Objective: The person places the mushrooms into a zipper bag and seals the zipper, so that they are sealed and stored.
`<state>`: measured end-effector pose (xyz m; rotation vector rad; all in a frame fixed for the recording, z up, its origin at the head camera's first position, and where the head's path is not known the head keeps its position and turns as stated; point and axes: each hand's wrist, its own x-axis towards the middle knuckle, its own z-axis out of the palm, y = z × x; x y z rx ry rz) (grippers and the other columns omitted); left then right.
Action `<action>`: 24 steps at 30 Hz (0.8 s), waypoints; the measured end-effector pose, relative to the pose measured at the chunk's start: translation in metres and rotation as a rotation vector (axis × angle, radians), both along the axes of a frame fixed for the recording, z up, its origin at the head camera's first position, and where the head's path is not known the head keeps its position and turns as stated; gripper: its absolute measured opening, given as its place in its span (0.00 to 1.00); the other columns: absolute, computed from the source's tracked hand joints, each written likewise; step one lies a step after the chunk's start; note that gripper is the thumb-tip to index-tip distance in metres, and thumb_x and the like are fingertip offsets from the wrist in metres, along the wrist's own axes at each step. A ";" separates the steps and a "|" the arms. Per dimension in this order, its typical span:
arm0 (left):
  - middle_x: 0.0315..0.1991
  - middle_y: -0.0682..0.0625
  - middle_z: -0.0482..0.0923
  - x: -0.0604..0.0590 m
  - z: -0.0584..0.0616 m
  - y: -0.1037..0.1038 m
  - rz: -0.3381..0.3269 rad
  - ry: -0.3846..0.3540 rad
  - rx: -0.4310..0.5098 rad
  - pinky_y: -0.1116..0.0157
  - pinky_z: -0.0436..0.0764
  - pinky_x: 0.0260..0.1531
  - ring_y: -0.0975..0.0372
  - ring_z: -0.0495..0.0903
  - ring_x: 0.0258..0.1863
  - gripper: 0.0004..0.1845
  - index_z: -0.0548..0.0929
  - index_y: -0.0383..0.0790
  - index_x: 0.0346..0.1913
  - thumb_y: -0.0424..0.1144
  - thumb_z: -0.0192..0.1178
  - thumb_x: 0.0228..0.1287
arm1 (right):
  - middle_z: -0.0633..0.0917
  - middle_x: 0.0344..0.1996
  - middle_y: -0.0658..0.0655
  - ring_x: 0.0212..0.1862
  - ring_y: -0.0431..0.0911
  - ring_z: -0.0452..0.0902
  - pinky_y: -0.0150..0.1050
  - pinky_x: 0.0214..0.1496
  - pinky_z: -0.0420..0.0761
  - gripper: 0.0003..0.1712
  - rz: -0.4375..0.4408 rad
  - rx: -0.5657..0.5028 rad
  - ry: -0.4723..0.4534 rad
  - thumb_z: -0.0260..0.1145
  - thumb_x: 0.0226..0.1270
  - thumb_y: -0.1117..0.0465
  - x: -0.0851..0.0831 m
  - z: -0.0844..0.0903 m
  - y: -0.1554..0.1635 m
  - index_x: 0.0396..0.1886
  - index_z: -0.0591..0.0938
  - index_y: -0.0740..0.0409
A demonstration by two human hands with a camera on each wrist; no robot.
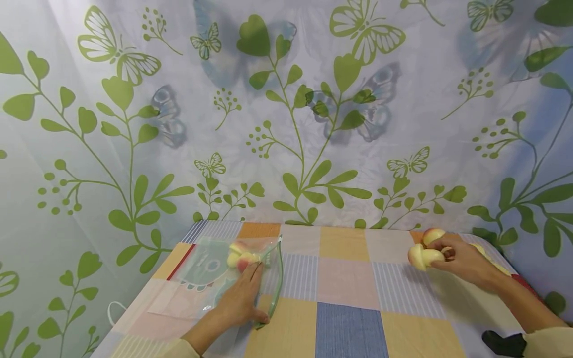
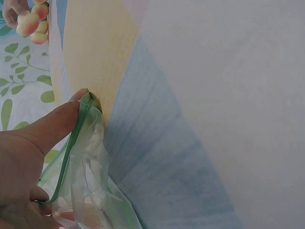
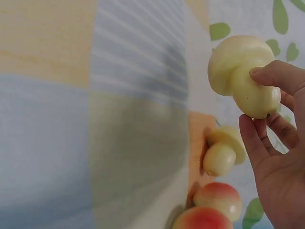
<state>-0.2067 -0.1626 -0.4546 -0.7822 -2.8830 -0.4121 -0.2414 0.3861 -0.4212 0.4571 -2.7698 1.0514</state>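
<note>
A clear zip bag [image 1: 203,298] with a green-edged mouth lies at the left, and toy mushrooms [image 1: 241,256] with yellow stems and reddish caps show inside it. My left hand [image 1: 241,296] holds the bag by its mouth, the thumb at the near corner of the green edge [image 2: 71,136]. In my right hand [image 1: 465,261] is a pale yellow toy mushroom [image 3: 255,90], pinched by the stem between thumb and fingertips above the cloth. Behind and beside that hand sit more toy mushrooms [image 3: 219,162], partly hidden by it in the head view.
A patchwork cloth [image 1: 349,328] covers the table. Patterned curtains [image 1: 286,124] hang along its far edge and sides. A black object [image 1: 503,343] shows by the right sleeve. A white loop, perhaps a cord [image 1: 112,311], is at the left edge.
</note>
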 end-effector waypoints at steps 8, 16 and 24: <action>0.68 0.33 0.50 0.002 0.000 0.001 0.003 0.000 -0.017 0.52 0.58 0.63 0.46 0.48 0.68 0.67 0.52 0.26 0.69 0.55 0.77 0.27 | 0.78 0.31 0.54 0.31 0.42 0.73 0.32 0.28 0.74 0.17 0.069 -0.029 0.078 0.72 0.54 0.61 -0.006 -0.009 -0.021 0.42 0.79 0.61; 0.68 0.33 0.50 0.000 0.000 -0.001 -0.008 -0.005 -0.034 0.52 0.57 0.63 0.46 0.48 0.68 0.66 0.52 0.25 0.68 0.56 0.76 0.29 | 0.80 0.36 0.53 0.40 0.50 0.77 0.35 0.34 0.78 0.21 0.029 -0.006 0.012 0.71 0.55 0.53 -0.008 -0.007 -0.040 0.45 0.79 0.57; 0.68 0.33 0.50 -0.002 -0.001 -0.001 -0.004 -0.010 -0.031 0.53 0.59 0.62 0.46 0.48 0.68 0.66 0.52 0.25 0.69 0.56 0.76 0.28 | 0.80 0.39 0.52 0.41 0.51 0.76 0.37 0.35 0.78 0.19 0.105 -0.056 0.005 0.71 0.55 0.54 -0.015 -0.014 -0.058 0.45 0.79 0.56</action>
